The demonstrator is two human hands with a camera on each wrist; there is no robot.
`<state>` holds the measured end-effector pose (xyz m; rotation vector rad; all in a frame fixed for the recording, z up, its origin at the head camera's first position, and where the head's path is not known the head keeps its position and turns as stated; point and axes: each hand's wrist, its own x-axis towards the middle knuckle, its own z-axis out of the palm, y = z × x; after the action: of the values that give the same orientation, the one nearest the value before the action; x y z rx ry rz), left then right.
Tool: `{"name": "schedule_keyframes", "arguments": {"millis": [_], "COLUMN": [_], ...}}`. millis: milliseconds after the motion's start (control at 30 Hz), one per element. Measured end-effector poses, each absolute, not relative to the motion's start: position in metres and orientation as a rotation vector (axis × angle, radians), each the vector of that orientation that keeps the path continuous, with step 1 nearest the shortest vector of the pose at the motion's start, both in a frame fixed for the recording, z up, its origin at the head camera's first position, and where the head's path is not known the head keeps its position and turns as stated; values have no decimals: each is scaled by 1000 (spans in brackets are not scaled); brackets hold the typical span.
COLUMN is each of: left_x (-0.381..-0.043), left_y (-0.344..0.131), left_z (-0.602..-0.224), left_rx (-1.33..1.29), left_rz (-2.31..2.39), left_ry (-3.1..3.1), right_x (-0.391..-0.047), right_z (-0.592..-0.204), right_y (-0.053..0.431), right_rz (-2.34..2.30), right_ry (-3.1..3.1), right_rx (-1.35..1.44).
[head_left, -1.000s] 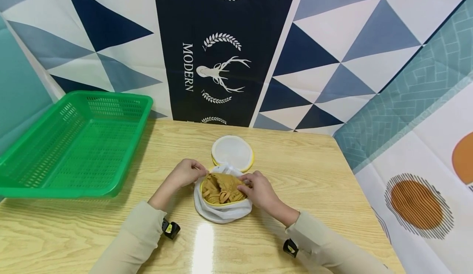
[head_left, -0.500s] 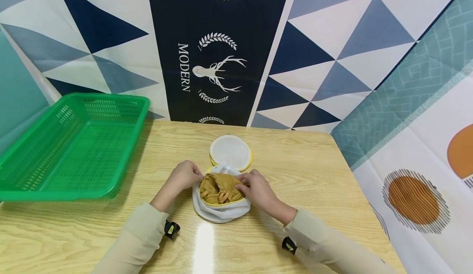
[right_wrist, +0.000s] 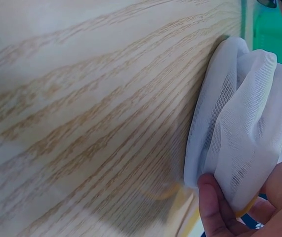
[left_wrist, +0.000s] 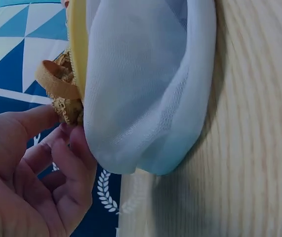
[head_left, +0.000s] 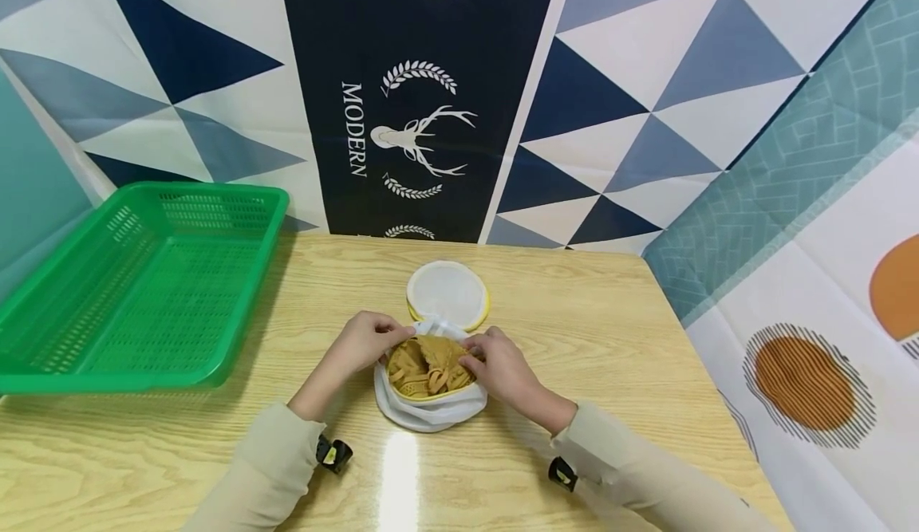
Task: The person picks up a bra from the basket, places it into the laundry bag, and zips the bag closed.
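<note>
Just below the middle of the frame, a round white mesh bag with yellow rim (head_left: 424,416) stands on the pale wooden bench (head_left: 574,332). Inside it lies a mustard-yellow lace garment (head_left: 424,360). The left hand (head_left: 364,342) is at its left side, the right hand (head_left: 504,364) at its right. Behind it is a flat round white mesh piece (head_left: 448,291). A green rectangular plastic basket (head_left: 165,301) is at the left.

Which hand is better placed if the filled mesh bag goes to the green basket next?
Probably the left hand: it is at the filled mesh bag, on the side nearer the green basket. The right hand is on the bag's opposite side, farther from the basket.
</note>
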<state>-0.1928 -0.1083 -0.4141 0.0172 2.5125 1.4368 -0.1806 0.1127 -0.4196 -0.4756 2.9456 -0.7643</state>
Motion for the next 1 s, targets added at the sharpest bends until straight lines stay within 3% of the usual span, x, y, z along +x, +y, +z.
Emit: {"name": "schedule_keyframes", "arguments": {"millis": [367, 567, 1000], "left_x": [-188, -192, -200], "left_y": [-105, -108, -112], "left_z": [-407, -415, -425], "left_rx": [-83, 25, -30], "left_rz": [1111, 1149, 1288], "left_ry": [2500, 2406, 2191], "right_x": [-179, -178, -177], "right_z": [-421, -422, -421], "right_y": [114, 114, 114], "right_rz": [-753, -741, -753], "right_ry": [2976, 2990, 2988], "right_rx": [-464, -472, -481]}}
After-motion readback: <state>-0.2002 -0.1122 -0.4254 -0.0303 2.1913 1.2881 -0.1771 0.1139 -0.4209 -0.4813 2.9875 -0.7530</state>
